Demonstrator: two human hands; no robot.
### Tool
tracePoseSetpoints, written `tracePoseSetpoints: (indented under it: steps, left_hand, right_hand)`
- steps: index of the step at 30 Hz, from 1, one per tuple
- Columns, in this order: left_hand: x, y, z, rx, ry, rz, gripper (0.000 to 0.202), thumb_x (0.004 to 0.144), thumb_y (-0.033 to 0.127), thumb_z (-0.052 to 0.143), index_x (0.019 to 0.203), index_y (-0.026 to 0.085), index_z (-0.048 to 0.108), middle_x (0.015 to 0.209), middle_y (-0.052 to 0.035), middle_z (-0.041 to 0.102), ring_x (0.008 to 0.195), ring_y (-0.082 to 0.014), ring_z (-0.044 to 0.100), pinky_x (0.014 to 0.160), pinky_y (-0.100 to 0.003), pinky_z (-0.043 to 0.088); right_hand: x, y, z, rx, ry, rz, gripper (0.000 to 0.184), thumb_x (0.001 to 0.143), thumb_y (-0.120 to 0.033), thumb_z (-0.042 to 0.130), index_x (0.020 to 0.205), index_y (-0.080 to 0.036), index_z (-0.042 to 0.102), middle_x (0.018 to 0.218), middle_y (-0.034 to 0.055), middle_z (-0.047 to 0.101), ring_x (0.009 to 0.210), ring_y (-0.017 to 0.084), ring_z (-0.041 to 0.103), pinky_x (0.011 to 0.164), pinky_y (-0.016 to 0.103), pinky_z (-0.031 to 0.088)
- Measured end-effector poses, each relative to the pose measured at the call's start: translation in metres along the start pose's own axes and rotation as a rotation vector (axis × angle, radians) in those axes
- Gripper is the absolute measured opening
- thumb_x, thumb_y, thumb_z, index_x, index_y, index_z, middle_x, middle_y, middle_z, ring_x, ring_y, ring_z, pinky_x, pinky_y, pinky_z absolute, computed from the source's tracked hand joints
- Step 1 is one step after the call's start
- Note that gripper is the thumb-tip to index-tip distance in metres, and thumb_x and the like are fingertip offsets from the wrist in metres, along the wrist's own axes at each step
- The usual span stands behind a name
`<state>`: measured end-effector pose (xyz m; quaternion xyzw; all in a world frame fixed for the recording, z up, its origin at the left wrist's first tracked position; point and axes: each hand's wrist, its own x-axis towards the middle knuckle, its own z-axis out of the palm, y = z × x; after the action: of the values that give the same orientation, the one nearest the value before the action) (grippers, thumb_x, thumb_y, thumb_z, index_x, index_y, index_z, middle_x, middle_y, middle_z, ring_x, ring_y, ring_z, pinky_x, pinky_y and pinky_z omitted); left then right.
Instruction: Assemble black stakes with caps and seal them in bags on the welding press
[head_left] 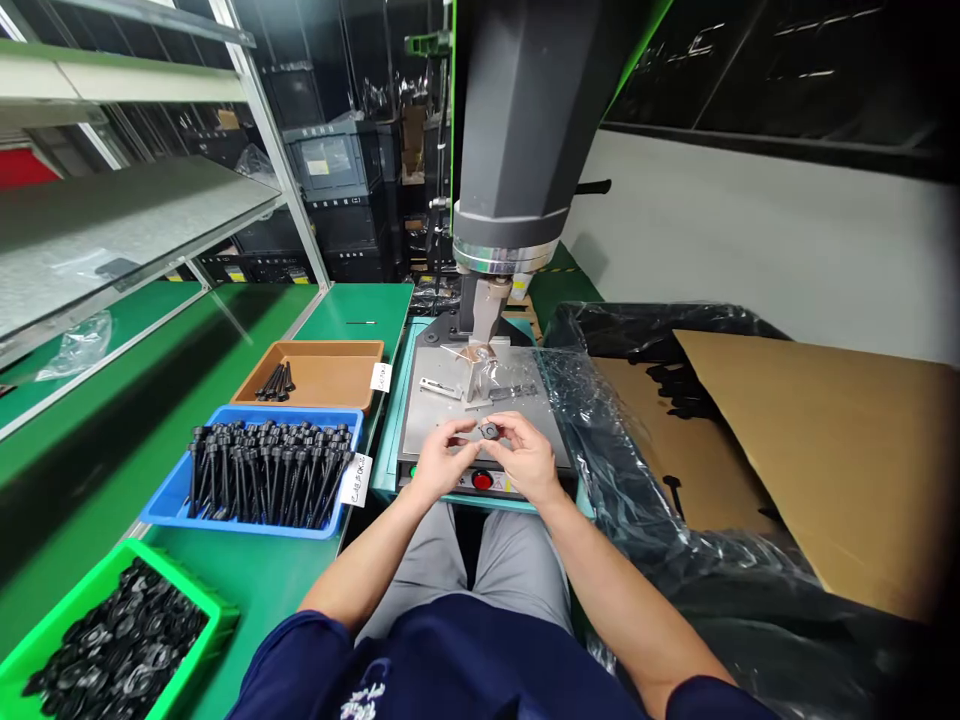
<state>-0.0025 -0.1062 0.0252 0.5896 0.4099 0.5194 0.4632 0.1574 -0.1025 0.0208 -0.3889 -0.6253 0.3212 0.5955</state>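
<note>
In the head view, a small round black part [489,430] is between my two hands, in front of the metal base plate. My right hand [529,455] pinches it between thumb and forefinger. The fingers of my left hand [444,455] are curled at its left side, with thumb and fingertip close against it. Above the plate, the machine's metal horn [489,310] points down at a fixture [478,380] wrapped in clear film. Below my hands, a red button [482,481] sits on the front of the machine base [420,430].
To the left stand a brown tray [330,365] with several black rods, a blue tray [247,527] full of black rods with heads, and a green bin [214,625] of black rings. On the right, a film-lined box holds cardboard [825,430] and black parts. A shelf rack [150,215] rises at left.
</note>
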Motion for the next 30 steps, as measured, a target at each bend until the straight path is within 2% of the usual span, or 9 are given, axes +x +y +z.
tracePoseSetpoints:
  steps: [2, 5, 7, 10, 13, 19, 22, 25, 30]
  left_hand:
    - [-0.008, 0.004, 0.003, 0.019, -0.064, 0.055, 0.028, 0.080, 0.023, 0.071, 0.108, 0.021, 0.071, 0.111, -0.0106, 0.069, 0.101, -0.0228, 0.064, 0.090, -0.036, 0.051]
    - [-0.015, 0.007, 0.000, 0.136, -0.029, 0.131, 0.019, 0.084, 0.028, 0.067, 0.100, 0.020, 0.072, 0.099, -0.0093, 0.069, 0.091, -0.0202, 0.064, 0.085, -0.035, 0.051]
    - [-0.021, 0.008, -0.005, 0.232, -0.008, 0.168, 0.017, 0.086, 0.033, 0.065, 0.093, 0.019, 0.071, 0.090, -0.0072, 0.069, 0.083, -0.0188, 0.063, 0.079, -0.033, 0.051]
    - [-0.038, 0.011, -0.023, 0.321, -0.014, 0.186, 0.019, 0.086, 0.036, 0.065, 0.088, 0.018, 0.070, 0.082, -0.0042, 0.067, 0.074, -0.0158, 0.060, 0.072, -0.029, 0.050]
    - [-0.062, 0.020, -0.055, 0.359, 0.113, 0.153, 0.016, 0.087, 0.033, 0.064, 0.086, 0.018, 0.069, 0.084, -0.0040, 0.066, 0.075, -0.0145, 0.059, 0.070, -0.027, 0.048]
    - [-0.118, 0.044, -0.146, 0.623, 0.593, 0.014, 0.016, 0.087, 0.030, 0.061, 0.081, 0.017, 0.068, 0.087, -0.0043, 0.065, 0.079, -0.0147, 0.060, 0.071, -0.026, 0.048]
    - [-0.133, 0.042, -0.182, 0.771, 0.707, -0.082, 0.015, 0.086, 0.028, 0.061, 0.087, 0.017, 0.070, 0.089, -0.0050, 0.068, 0.078, -0.0151, 0.061, 0.072, -0.027, 0.048]
    - [-0.135, 0.031, -0.201, 0.921, 0.638, -0.196, 0.016, 0.086, 0.025, 0.061, 0.093, 0.017, 0.073, 0.090, -0.0059, 0.071, 0.082, -0.0178, 0.064, 0.078, -0.029, 0.049]
    - [-0.121, 0.014, -0.204, 1.077, 0.421, -0.366, 0.020, 0.086, 0.025, 0.062, 0.100, 0.019, 0.075, 0.099, -0.0072, 0.074, 0.090, -0.0213, 0.066, 0.084, -0.032, 0.049]
  right_hand:
    - [-0.001, -0.003, 0.007, 0.051, 0.005, 0.014, 0.032, 0.074, -0.036, 0.079, 0.101, -0.022, 0.070, 0.100, 0.0070, 0.066, 0.092, 0.022, 0.064, 0.084, 0.037, 0.054]
    - [-0.004, -0.011, 0.017, 0.207, 0.014, 0.109, 0.033, 0.071, -0.036, 0.082, 0.097, -0.022, 0.068, 0.092, 0.0045, 0.067, 0.083, 0.019, 0.065, 0.078, 0.034, 0.056]
    - [-0.008, -0.017, 0.023, 0.318, -0.010, 0.213, 0.030, 0.072, -0.035, 0.081, 0.096, -0.024, 0.066, 0.087, 0.0020, 0.067, 0.079, 0.016, 0.065, 0.075, 0.031, 0.056]
    - [-0.013, -0.023, 0.024, 0.388, -0.063, 0.298, 0.038, 0.073, -0.030, 0.081, 0.107, -0.027, 0.065, 0.099, 0.0022, 0.069, 0.089, 0.015, 0.066, 0.081, 0.029, 0.056]
    - [-0.017, -0.018, 0.021, 0.351, -0.069, 0.330, 0.048, 0.071, -0.036, 0.083, 0.113, -0.025, 0.063, 0.104, 0.0063, 0.070, 0.090, 0.019, 0.068, 0.075, 0.032, 0.059]
    - [-0.029, 0.002, 0.016, 0.344, -0.099, 0.525, 0.044, 0.066, -0.048, 0.085, 0.096, -0.021, 0.069, 0.084, 0.0058, 0.072, 0.068, 0.015, 0.068, 0.061, 0.027, 0.058]
    - [-0.035, 0.004, 0.020, 0.360, -0.101, 0.575, 0.046, 0.062, -0.050, 0.087, 0.093, -0.020, 0.070, 0.081, 0.0052, 0.072, 0.066, 0.014, 0.067, 0.060, 0.025, 0.058]
    - [-0.038, 0.003, 0.025, 0.363, -0.108, 0.610, 0.047, 0.060, -0.051, 0.088, 0.091, -0.019, 0.070, 0.080, 0.0057, 0.072, 0.065, 0.015, 0.067, 0.059, 0.026, 0.058]
    - [-0.042, 0.005, 0.024, 0.326, -0.132, 0.653, 0.050, 0.059, -0.053, 0.088, 0.091, -0.019, 0.071, 0.079, 0.0063, 0.073, 0.066, 0.016, 0.068, 0.060, 0.026, 0.058]
